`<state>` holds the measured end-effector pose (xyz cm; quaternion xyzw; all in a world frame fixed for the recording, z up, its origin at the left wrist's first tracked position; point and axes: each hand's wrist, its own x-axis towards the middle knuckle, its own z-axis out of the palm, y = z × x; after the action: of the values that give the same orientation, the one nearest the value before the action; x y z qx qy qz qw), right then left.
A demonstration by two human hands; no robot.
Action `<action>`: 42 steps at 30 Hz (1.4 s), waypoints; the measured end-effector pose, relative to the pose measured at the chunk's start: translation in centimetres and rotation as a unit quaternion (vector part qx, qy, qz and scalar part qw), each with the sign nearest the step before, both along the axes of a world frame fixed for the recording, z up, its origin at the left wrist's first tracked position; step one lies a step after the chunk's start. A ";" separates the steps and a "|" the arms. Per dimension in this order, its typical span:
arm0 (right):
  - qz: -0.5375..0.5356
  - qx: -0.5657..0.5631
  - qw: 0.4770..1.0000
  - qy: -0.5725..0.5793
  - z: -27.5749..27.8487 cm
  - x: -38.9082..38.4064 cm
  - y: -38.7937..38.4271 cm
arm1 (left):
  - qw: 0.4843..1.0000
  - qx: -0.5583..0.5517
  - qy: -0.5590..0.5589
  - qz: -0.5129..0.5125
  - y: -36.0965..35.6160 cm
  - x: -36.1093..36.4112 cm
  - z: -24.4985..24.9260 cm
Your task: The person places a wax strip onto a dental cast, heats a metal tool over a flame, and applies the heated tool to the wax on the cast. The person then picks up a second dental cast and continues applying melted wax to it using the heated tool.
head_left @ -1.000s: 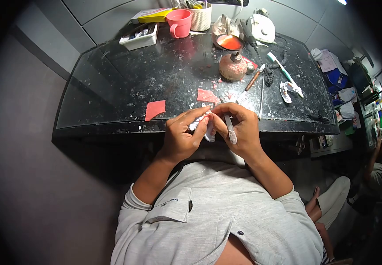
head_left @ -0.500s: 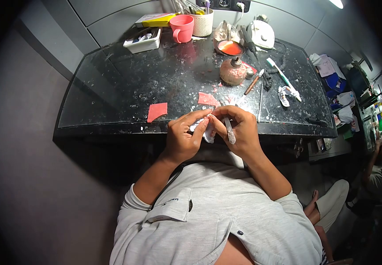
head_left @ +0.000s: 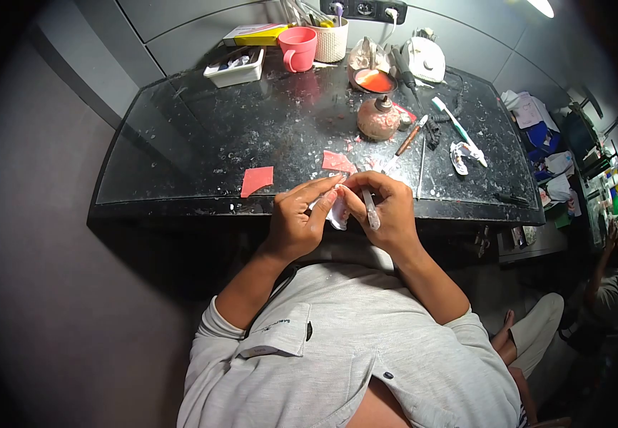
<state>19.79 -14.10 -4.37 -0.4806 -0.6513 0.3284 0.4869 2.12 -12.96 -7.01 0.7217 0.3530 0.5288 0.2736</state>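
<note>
At the table's front edge my left hand [head_left: 299, 220] is closed round a small white plaster dental cast [head_left: 338, 214], mostly covered by my fingers. My right hand [head_left: 389, 208] meets it from the other side, thumb and fingertips pinched at the cast's upper edge. Through the right hand runs a slim tool with a pale, speckled handle [head_left: 372, 211]; its working tip is hidden between the fingers. Just beyond the fingertips lies a torn piece of pink wax sheet [head_left: 336, 161]. A second pink wax sheet [head_left: 257, 181] rests left of my hands.
Behind the hands stand a wax-smeared spirit burner [head_left: 378, 118], a brown-handled wax knife [head_left: 412, 135] and a dish of red wax [head_left: 375, 80]. To the right lie a toothbrush [head_left: 456, 123] and a white arch-shaped cast [head_left: 459, 158]. A pink mug [head_left: 297, 50] stands behind. Another person's leg [head_left: 537, 328] shows at right.
The view has shifted very slightly. Both hands keep nearly the same hold on the cast and the tool, with only tiny finger movement.
</note>
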 end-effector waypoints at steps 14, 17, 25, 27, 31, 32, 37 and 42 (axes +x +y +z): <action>0.018 -0.066 0.998 0.000 1.2 0.6 -0.1 | 0.999 0.013 0.014 0.039 -0.2 0.7 -0.2; 0.023 -0.060 0.997 -0.039 1.3 0.8 -0.2 | 0.997 0.048 0.030 0.057 -0.5 1.0 -0.2; 0.008 -0.054 0.997 -0.047 1.4 0.8 -0.2 | 0.999 0.012 0.029 0.044 -0.8 0.9 0.4; -0.008 -0.021 0.998 -0.053 1.9 1.4 -0.2 | 0.998 0.015 0.029 0.045 -0.4 0.7 -0.2; -0.024 0.046 0.985 -0.165 3.5 4.2 0.4 | 0.993 -0.103 -0.057 0.003 0.1 0.3 0.0; -0.061 0.062 0.972 -0.219 3.5 5.1 0.6 | 0.988 -0.129 -0.089 0.000 0.3 0.1 0.2; -0.204 0.082 0.896 -0.386 3.3 10.5 2.9 | 0.935 -0.230 -0.261 -0.063 1.8 -1.1 -0.7; -0.254 0.088 0.820 -0.505 3.9 12.0 3.8 | 0.874 -0.266 -0.389 -0.122 1.5 -1.0 0.8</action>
<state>31.76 -10.25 -0.43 -0.6829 -0.6866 -0.1546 0.1957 1.16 -11.47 -6.19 0.3953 0.2545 0.6152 0.6329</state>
